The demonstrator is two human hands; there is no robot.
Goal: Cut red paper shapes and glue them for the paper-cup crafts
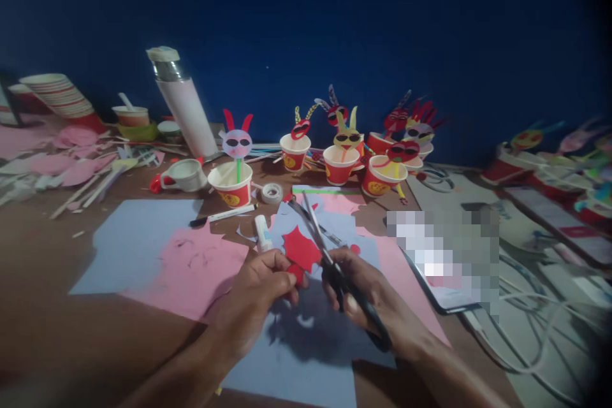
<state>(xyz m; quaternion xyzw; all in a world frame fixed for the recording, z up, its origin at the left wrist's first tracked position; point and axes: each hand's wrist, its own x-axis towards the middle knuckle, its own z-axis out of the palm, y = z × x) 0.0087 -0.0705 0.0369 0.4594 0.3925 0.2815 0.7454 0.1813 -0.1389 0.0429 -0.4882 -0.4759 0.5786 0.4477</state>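
One piece of red paper (pixel 300 249), jagged along its edge, was raised above the middle of the table (pixel 86 341), its near end pinched between the thumb and fingers of the left hand (pixel 270 277). The right hand (pixel 366 290), just apart from the left, was closed round the black handles of one pair of scissors (pixel 338 271), whose two blades pointed away beside the paper. Beneath the hands lay blue paper (pixel 306 366), with one glue stick (pixel 262 234) near its far edge. Beyond were one marker (pixel 233 213), one roll of tape (pixel 271 193) and one mug (pixel 184 175). Four paper cups (pixel 341 166) stood foremost, each with one paper face: one pink, one yellow, two red. More decorated cups stood behind them and at far right, those at right too blurred to count. One tilted flask (pixel 186 108) stood behind the mug; at left leaned one stack of cups (pixel 62 99), its number unclear.
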